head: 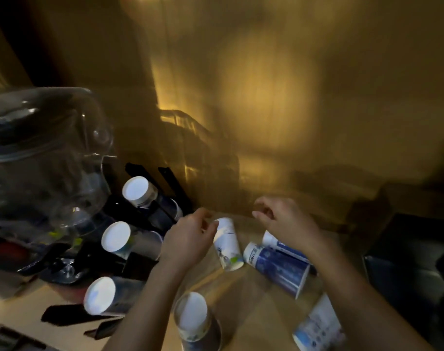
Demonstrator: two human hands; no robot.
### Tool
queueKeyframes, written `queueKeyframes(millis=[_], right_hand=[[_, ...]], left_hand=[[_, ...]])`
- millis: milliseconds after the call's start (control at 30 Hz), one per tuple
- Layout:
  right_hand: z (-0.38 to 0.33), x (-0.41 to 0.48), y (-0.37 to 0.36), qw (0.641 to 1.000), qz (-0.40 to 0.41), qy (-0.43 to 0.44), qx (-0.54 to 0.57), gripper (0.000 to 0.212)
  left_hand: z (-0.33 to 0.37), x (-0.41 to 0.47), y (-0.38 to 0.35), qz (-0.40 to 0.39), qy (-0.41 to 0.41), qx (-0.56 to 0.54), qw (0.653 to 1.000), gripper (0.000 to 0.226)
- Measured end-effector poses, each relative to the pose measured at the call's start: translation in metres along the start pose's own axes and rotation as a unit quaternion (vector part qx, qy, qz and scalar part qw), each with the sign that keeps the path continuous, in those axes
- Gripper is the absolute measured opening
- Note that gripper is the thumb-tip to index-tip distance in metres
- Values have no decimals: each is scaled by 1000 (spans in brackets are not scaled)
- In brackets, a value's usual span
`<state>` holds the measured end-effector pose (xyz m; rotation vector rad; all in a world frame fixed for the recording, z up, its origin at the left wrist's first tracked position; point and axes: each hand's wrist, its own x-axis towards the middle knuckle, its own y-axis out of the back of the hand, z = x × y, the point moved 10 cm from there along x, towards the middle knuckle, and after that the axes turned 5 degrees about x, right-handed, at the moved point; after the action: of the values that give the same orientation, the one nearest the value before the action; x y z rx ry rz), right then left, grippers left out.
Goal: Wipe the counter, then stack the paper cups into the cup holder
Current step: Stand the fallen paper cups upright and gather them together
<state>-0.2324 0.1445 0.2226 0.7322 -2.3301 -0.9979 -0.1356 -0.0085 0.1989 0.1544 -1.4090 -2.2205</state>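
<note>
From the head camera, the left hand (190,239) pinches the base of a white paper cup (227,245) lying tilted on the wooden counter (256,312). The right hand (286,221) hovers above the blue cups (276,264) — fingers loosely curled, empty. The black cup holder (150,214) stands left, already holding cups.

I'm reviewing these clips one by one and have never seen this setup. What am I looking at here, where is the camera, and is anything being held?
There is one picture, from a camera worn on a person's head, looking down at their bare hands; there is no robot. The left hand touches a white paper cup on the wooden counter. The right hand hovers empty above blue cups lying on their sides. At left, a black cup holder carries three stacks of cups. Motion blur hides the exact grip.
</note>
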Motion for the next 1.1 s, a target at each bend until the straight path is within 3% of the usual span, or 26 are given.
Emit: queueKeyframes(millis=[333, 533, 667, 767, 867, 967, 1100], right_hand=[[63, -38, 5, 990, 22, -119, -74, 20], [100, -85, -2, 973, 56, -206, -90, 19], [114, -117, -12, 967, 63, -224, -107, 16], [126, -136, -31, 962, 25, -234, -138, 24], [138, -157, -58, 953, -38, -237, -183, 48], [145, -173, -81, 945, -95, -230, -214, 58], [141, -185, -99, 918, -162, -208, -295, 53]], left_hand=[[14, 44, -62, -125, -83, 11, 989, 27], [7, 65, -109, -218, -90, -24, 972, 39], [-2, 70, -147, -245, -106, 14, 964, 46], [-8, 67, -177, -262, -159, 113, 945, 53], [-18, 57, -201, -288, -219, 233, 903, 69], [-27, 45, -215, -291, -278, 309, 862, 66], [-13, 36, -201, -193, -360, 361, 838, 67]])
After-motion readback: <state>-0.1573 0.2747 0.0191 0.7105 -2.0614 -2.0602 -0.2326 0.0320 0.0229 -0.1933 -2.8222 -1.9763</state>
